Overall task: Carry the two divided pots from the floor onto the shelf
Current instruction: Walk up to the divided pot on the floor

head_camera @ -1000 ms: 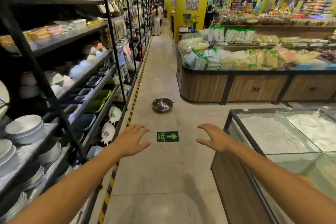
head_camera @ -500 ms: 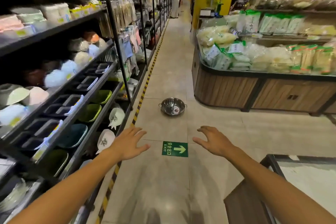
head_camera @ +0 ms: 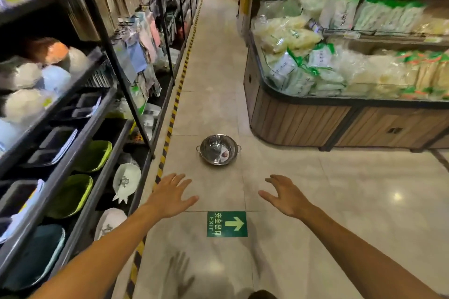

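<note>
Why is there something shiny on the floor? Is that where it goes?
No, that looks odd. A round shiny steel divided pot with two small handles sits alone on the beige tiled aisle floor, beside the yellow-and-black striped floor tape. Both bare hands, left and right, reach toward it, empty.

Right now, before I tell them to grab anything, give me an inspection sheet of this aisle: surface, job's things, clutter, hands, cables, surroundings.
Surface: tiled floor, glossy, with a yellow-black hazard stripe along the shelf base.
Job's things: steel divided pot upright on the floor ahead, a round label inside; whether a second pot is nested in it cannot be told.
Clutter: green exit sticker on the floor between the hands; nothing else loose seen.
Hands: left hand and right hand open, empty, held out short of the pot.
Cables: nothing seen.
Surroundings: black shelf of bowls and trays on the left; wood-sided display counter of bagged goods on the right.
</note>
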A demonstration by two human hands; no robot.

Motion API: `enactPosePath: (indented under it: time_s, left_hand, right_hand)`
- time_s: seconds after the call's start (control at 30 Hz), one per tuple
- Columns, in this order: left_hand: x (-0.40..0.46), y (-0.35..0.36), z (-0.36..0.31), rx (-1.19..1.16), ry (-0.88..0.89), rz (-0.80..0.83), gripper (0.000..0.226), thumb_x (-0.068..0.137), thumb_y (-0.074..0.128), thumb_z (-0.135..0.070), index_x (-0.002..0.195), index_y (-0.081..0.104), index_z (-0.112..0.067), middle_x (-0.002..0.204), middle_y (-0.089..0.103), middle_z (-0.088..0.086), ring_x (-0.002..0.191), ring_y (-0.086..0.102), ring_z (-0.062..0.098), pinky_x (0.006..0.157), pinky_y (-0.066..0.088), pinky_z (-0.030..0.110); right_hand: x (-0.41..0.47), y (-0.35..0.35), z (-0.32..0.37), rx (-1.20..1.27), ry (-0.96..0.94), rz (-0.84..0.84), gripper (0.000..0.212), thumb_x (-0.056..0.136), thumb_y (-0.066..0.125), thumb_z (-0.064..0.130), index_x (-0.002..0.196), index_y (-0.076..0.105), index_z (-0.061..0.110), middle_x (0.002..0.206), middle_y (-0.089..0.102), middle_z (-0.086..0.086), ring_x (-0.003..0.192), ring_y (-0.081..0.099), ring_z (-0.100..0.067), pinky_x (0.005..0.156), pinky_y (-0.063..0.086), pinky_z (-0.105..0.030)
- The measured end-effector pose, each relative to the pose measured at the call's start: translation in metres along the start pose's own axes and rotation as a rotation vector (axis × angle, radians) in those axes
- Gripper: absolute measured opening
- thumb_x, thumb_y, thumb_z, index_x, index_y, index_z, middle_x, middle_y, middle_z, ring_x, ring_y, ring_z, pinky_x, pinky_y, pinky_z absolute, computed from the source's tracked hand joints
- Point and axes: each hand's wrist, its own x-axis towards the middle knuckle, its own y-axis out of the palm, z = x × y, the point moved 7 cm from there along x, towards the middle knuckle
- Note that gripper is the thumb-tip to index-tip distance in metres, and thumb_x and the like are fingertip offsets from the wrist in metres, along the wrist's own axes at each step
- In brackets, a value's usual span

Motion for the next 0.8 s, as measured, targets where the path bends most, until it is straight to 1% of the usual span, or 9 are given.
enactPosePath:
  time_s: [0.13, 0.27, 0.33, 0.4, 0.53, 0.67, 0.7, 0.73, 0.8]
  left_hand:
    - [0.093, -0.014, 0.018, 0.011, 0.011, -0.007, 0.074, 0.096, 0.032, -0.067, 0.157, 0.026, -0.025, 0.167, 0.017, 0.002, 0.154, 0.010, 0.025, 0.125, 0.007, 0.038]
    - [0.188, -0.024, 0.040, -0.010, -0.046, 0.030, 0.075, 0.096, 0.031, -0.068, 0.157, 0.027, -0.025, 0.167, 0.017, 0.002, 0.155, 0.009, 0.023, 0.125, 0.006, 0.037]
    - [0.239, -0.033, 0.051, 0.014, -0.070, 0.045, 0.076, 0.095, 0.029, -0.069, 0.156, 0.027, -0.024, 0.167, 0.017, 0.001, 0.154, 0.010, 0.023, 0.125, 0.007, 0.037]
    - [0.284, -0.044, 0.064, 0.012, -0.117, 0.069, 0.073, 0.097, 0.031, -0.067, 0.156, 0.028, -0.024, 0.167, 0.018, 0.001, 0.154, 0.011, 0.023, 0.125, 0.009, 0.037]
    - [0.357, -0.070, 0.078, -0.010, -0.190, 0.114, 0.072, 0.097, 0.032, -0.065, 0.157, 0.027, -0.024, 0.167, 0.017, 0.000, 0.154, 0.011, 0.023, 0.125, 0.008, 0.039]
    - [0.416, -0.088, 0.090, -0.062, -0.204, 0.137, 0.072, 0.098, 0.032, -0.064, 0.157, 0.026, -0.023, 0.166, 0.018, 0.000, 0.154, 0.012, 0.022, 0.125, 0.009, 0.038]
    - [0.429, -0.090, 0.094, -0.065, -0.210, 0.138, 0.075, 0.096, 0.027, -0.067, 0.157, 0.026, -0.023, 0.167, 0.017, 0.000, 0.154, 0.012, 0.022, 0.125, 0.009, 0.038]
    - [0.449, -0.091, 0.101, -0.072, -0.216, 0.137, 0.084, 0.091, 0.018, -0.074, 0.157, 0.026, -0.023, 0.167, 0.018, 0.001, 0.154, 0.013, 0.022, 0.125, 0.009, 0.036]
    - [0.488, -0.095, 0.109, -0.083, -0.200, 0.131, 0.112, 0.071, -0.004, -0.087, 0.156, 0.028, -0.021, 0.166, 0.021, 0.002, 0.153, 0.018, 0.022, 0.124, 0.011, 0.034]
  right_hand:
    - [0.087, -0.003, -0.016, 0.056, 0.027, 0.045, 0.075, 0.092, 0.045, 0.070, 0.151, 0.043, 0.022, 0.160, 0.036, -0.004, 0.148, 0.027, -0.022, 0.118, 0.022, -0.033]
    - [0.191, -0.004, -0.032, 0.075, 0.028, 0.085, 0.075, 0.093, 0.047, 0.068, 0.152, 0.042, 0.022, 0.161, 0.034, -0.004, 0.149, 0.026, -0.021, 0.119, 0.021, -0.031]
    - [0.248, -0.008, -0.040, 0.097, 0.026, 0.097, 0.074, 0.093, 0.048, 0.067, 0.152, 0.041, 0.022, 0.161, 0.034, -0.004, 0.149, 0.026, -0.021, 0.119, 0.021, -0.032]
    - [0.303, -0.015, -0.049, 0.103, 0.030, 0.130, 0.074, 0.094, 0.049, 0.065, 0.152, 0.040, 0.020, 0.161, 0.034, -0.004, 0.149, 0.027, -0.021, 0.120, 0.022, -0.033]
    - [0.398, -0.034, -0.060, 0.141, 0.029, 0.232, 0.077, 0.094, 0.047, 0.066, 0.154, 0.037, 0.019, 0.161, 0.033, -0.003, 0.149, 0.025, -0.021, 0.119, 0.021, -0.035]
    - [0.475, -0.049, -0.062, 0.163, 0.044, 0.287, 0.076, 0.094, 0.050, 0.063, 0.153, 0.039, 0.017, 0.160, 0.037, -0.003, 0.147, 0.030, -0.023, 0.117, 0.024, -0.035]
    - [0.491, -0.050, -0.061, 0.172, 0.043, 0.287, 0.075, 0.094, 0.051, 0.062, 0.152, 0.039, 0.017, 0.159, 0.038, -0.003, 0.146, 0.031, -0.024, 0.117, 0.026, -0.035]
    - [0.513, -0.049, -0.061, 0.177, 0.043, 0.297, 0.074, 0.094, 0.052, 0.061, 0.152, 0.040, 0.017, 0.158, 0.040, -0.003, 0.145, 0.033, -0.023, 0.116, 0.027, -0.034]
    - [0.552, -0.046, -0.063, 0.184, 0.064, 0.315, 0.073, 0.094, 0.053, 0.060, 0.152, 0.040, 0.018, 0.157, 0.040, -0.003, 0.145, 0.033, -0.023, 0.116, 0.028, -0.033]
